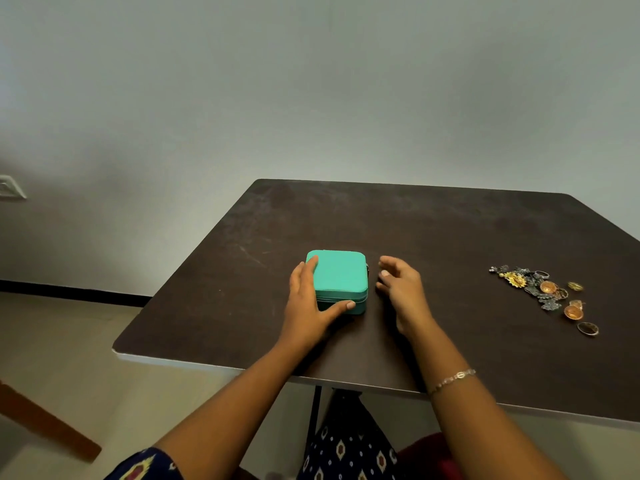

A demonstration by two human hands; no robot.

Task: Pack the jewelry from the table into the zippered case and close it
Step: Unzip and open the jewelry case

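While the teal zippered case (337, 280) sits shut at the centre of the frame on the dark table (450, 230), we grip its left side with our left hand (308, 303), thumb along the front edge. Our right hand (401, 289) hovers just beside its right side, fingers loosely spread, holding nothing. The jewelry (547, 294) lies heaped well apart at mid-right.

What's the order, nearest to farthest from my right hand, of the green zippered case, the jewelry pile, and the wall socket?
From the right hand:
1. Green zippered case, just to its left, under the left hand.
2. Jewelry pile, far right on the table.
3. Wall socket, far left on the wall.
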